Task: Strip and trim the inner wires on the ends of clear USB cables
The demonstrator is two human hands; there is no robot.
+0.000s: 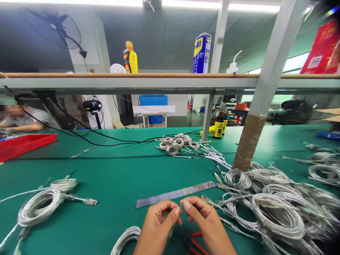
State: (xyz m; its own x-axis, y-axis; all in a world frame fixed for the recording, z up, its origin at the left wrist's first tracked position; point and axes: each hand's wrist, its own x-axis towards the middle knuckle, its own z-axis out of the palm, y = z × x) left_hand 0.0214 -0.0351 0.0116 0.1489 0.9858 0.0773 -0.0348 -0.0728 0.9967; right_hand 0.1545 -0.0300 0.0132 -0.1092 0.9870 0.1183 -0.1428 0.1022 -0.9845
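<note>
Pinching at close quarters, my two hands meet at the near side of the green desk (106, 184) in the head view, the one camera I have on the scene. Thumb and forefinger of my left hand (160, 223) are pressed together on a thin wire end (181, 205); those of my right hand (202, 216) close on it from the other side, leaving hardly any gap in either grip. The strand is so small that I cannot fairly say whether it is stripped or twisted. Just beyond the fingers lies a steel ruler (176, 194); red tool handles (199, 243) show partly below my right hand, and a cable coil (122, 241) sits beside my left wrist.

I judge the work on this one end under way and unfinished. A large cable pile (277, 216) to the right, a coiled cable (25, 214) to the left and a smaller cluster (176, 144) farther back lie out of hand, some with bare-looking leads. Which of them are finished and which are left, I cannot tell. White strips (216, 156) lie loose near the cluster.
</note>
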